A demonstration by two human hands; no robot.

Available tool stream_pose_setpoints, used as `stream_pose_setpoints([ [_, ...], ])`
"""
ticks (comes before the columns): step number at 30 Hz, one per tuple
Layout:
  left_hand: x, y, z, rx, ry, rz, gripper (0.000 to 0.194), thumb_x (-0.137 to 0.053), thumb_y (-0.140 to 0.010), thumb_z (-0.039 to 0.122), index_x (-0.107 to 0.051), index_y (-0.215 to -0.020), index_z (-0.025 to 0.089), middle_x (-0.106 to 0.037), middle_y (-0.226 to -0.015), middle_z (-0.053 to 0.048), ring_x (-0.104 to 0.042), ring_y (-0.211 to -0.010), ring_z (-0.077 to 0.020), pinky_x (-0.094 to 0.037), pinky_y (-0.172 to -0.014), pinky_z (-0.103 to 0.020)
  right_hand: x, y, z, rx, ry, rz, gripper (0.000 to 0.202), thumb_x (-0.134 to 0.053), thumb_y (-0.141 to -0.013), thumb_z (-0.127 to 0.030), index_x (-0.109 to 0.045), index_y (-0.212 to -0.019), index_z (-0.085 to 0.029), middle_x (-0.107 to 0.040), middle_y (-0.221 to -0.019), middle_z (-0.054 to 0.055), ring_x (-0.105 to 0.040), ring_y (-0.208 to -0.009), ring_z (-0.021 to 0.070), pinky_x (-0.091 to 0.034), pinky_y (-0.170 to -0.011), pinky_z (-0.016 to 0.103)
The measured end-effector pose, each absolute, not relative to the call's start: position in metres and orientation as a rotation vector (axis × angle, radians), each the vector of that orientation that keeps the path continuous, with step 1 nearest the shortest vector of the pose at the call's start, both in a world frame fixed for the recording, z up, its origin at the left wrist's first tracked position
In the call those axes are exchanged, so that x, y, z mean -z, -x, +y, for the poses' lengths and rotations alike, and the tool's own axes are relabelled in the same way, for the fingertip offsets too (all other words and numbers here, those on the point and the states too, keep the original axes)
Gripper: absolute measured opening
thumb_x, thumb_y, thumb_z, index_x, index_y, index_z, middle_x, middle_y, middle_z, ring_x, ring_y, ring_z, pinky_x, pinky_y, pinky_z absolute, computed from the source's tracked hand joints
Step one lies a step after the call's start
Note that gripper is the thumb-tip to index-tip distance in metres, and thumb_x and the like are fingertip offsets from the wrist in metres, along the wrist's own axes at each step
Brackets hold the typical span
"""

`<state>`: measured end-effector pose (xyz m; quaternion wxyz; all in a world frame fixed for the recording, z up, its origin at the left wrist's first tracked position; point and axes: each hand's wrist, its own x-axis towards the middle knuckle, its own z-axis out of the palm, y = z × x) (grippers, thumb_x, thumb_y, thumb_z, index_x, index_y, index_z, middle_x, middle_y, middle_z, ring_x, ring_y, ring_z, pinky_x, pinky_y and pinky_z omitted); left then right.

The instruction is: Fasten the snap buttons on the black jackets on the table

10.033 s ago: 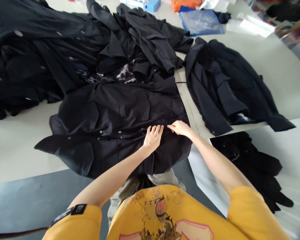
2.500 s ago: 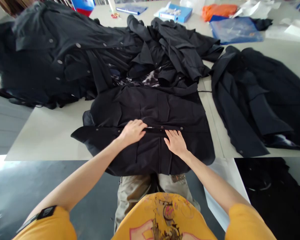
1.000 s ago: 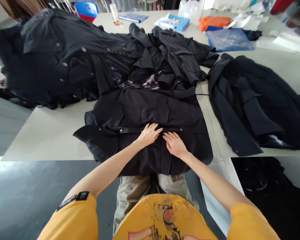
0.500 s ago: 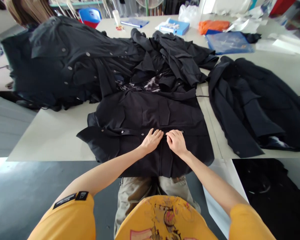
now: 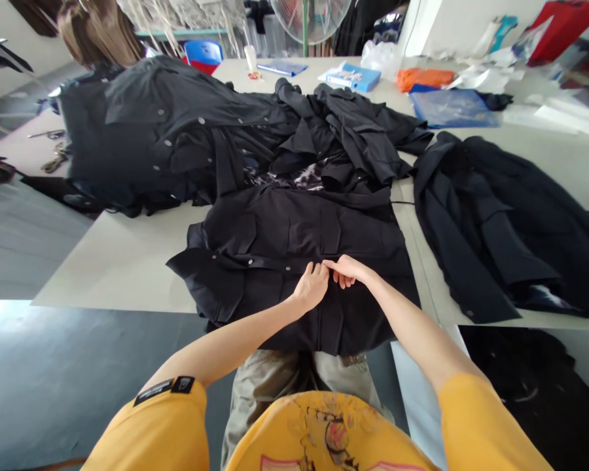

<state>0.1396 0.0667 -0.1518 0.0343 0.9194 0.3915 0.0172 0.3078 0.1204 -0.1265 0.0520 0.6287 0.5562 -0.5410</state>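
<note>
A dark jacket [image 5: 294, 226] with flap pockets and metal snap buttons lies flat before me, its lower part hanging over the table's front edge. My left hand [image 5: 312, 286] is closed on the front placket near the middle of the jacket, fingertips together at its edge. Just to its right, my right hand [image 5: 348, 270] is bent at the wrist with curled fingers, its thumb and forefinger pinching the same placket. The fingertips of both hands almost meet, hiding the button there. To the left, a few snaps [image 5: 250, 261] show along the placket.
A heap of dark jackets [image 5: 142, 137] covers the table's far left and middle. Another jacket [image 5: 510, 216] lies on the right. Behind are a blue folder [image 5: 356, 77], an orange bag [image 5: 425, 79] and a fan [image 5: 311, 23]. Dark cloth [image 5: 535, 386] sits below the table at right.
My right hand has turned over at the wrist and shifted left against the left hand's fingertips. The view has tilted up and swung slightly left.
</note>
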Motion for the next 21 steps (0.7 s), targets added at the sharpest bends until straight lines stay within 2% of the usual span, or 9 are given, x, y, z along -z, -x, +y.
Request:
stream_pose_setpoints([
  [5, 0.166, -0.116, 0.067, -0.277, -2.733, 1.131, 0.058, -0.044, -0.085, 0.005, -0.047, -0.143, 0.007, -0.049, -0.145, -0.018, -0.042, -0.138, -0.0299, -0.031, -0.119, -0.051, 0.134, -0.308, 0.124, 1.702, -1.889, 1.603, 0.078, -0.04, -0.09, -0.077, -0.067, -0.066, -0.009, -0.072, -0.062, 0.016, -0.065, -0.042, 0.0172, -0.05, -0.039, 0.022],
  [10, 0.175, -0.112, 0.079, -0.702, -2.339, 1.294, 0.053, -0.041, -0.081, -0.001, -0.055, -0.131, 0.012, -0.058, -0.133, -0.013, -0.054, -0.126, -0.0206, -0.046, -0.111, -0.036, 0.142, -0.31, 0.127, 1.75, -1.885, 1.579, 0.077, -0.044, -0.085, -0.081, -0.067, -0.069, -0.009, -0.073, -0.064, 0.017, -0.067, -0.045, 0.0194, -0.051, -0.039, 0.023],
  [14, 0.17, -0.118, 0.096, -0.9, -2.113, 1.404, 0.048, -0.039, -0.081, -0.002, -0.059, -0.121, 0.017, -0.061, -0.122, -0.009, -0.061, -0.115, -0.019, -0.052, -0.103, -0.034, 0.147, -0.307, 0.128, 1.684, -1.906, 1.575, 0.076, -0.049, -0.081, -0.083, -0.067, -0.069, -0.01, -0.072, -0.063, 0.017, -0.067, -0.043, 0.0193, -0.049, -0.037, 0.023],
  [17, 0.16, -0.129, 0.109, -0.945, -2.105, 1.348, 0.045, -0.04, -0.081, -0.002, -0.061, -0.115, 0.018, -0.061, -0.117, -0.007, -0.062, -0.11, -0.0184, -0.053, -0.1, -0.034, 0.151, -0.305, 0.13, 1.626, -1.902, 1.566, 0.072, -0.048, -0.085, -0.079, -0.066, -0.067, -0.011, -0.072, -0.062, 0.016, -0.066, -0.042, 0.0187, -0.048, -0.036, 0.022],
  [21, 0.148, -0.161, 0.126, -0.933, -2.106, 1.287, 0.04, -0.04, -0.084, 0.0, -0.064, -0.111, 0.016, -0.063, -0.114, -0.008, -0.063, -0.104, -0.0179, -0.055, -0.094, -0.031, 0.156, -0.303, 0.134, 1.609, -1.862, 1.543, 0.063, -0.046, -0.095, -0.064, -0.065, -0.066, -0.011, -0.071, -0.059, 0.013, -0.066, -0.044, 0.0173, -0.048, -0.038, 0.022],
])
